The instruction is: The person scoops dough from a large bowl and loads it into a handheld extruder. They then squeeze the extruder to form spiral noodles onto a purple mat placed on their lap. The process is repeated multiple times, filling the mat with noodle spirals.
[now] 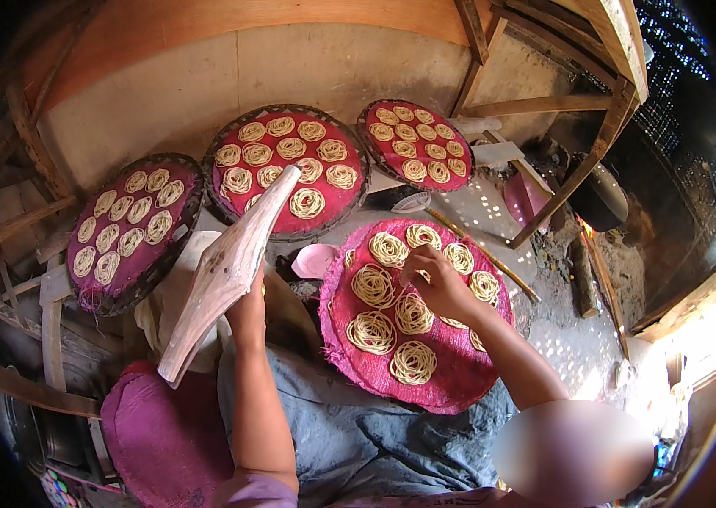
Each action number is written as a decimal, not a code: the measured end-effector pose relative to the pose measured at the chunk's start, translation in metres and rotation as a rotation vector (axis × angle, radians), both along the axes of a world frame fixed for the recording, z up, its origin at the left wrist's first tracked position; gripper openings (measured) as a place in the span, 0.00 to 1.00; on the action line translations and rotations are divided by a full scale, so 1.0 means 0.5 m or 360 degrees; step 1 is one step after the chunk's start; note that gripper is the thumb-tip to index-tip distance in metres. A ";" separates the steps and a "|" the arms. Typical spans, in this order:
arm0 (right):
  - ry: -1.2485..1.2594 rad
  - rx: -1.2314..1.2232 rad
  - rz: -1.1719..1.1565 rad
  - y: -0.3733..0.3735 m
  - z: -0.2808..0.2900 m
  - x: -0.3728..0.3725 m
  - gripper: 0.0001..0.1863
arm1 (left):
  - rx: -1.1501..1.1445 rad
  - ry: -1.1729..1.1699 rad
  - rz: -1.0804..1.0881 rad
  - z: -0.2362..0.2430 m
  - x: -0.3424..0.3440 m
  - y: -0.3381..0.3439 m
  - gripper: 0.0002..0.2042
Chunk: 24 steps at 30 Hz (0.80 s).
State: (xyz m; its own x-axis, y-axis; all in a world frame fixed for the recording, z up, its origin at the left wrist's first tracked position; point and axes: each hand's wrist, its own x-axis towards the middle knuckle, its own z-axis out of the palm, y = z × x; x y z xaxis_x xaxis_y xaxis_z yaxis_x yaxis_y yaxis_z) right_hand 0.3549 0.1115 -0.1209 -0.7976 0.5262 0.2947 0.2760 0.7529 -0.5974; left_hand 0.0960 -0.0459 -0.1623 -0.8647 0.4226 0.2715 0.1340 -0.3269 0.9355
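Note:
My left hand is closed round a pale, flat wooden tool, wide in the middle and narrowing to its upper end, held up at a slant. Over the round tray with pink-red cloth by my knees, my right hand has its fingers bent together among the dough-strand coils. A coil lies just under that hand, and another coil lies to its left. Whatever the right fingertips pinch, if anything, is hidden. Part of the tray and some coils lie beneath my right forearm.
Behind stand three more cloth-covered trays of coils: a left tray, a middle tray and a right tray. A pink dish sits beside my tray. Rightward are a stick, firewood and a dark pan.

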 end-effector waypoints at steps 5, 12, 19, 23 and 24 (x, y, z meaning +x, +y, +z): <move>-0.0026 0.0055 -0.0003 0.027 0.001 -0.012 0.09 | -0.0033 -0.0122 0.0028 0.006 0.004 -0.007 0.14; -0.0330 0.0539 -0.0060 0.011 0.005 -0.044 0.06 | -0.0030 -0.0020 0.0021 -0.004 -0.005 0.001 0.13; -0.0501 0.0634 0.0006 0.010 0.020 -0.057 0.09 | -0.0028 0.0119 0.0006 -0.015 -0.003 0.002 0.12; -0.0664 0.0730 -0.0059 -0.010 0.066 -0.052 0.14 | -0.0061 0.0295 -0.0001 -0.031 -0.020 0.004 0.09; -0.0412 0.0699 -0.0061 -0.021 0.091 -0.038 0.13 | -0.0084 0.0367 -0.0037 -0.034 -0.023 0.000 0.08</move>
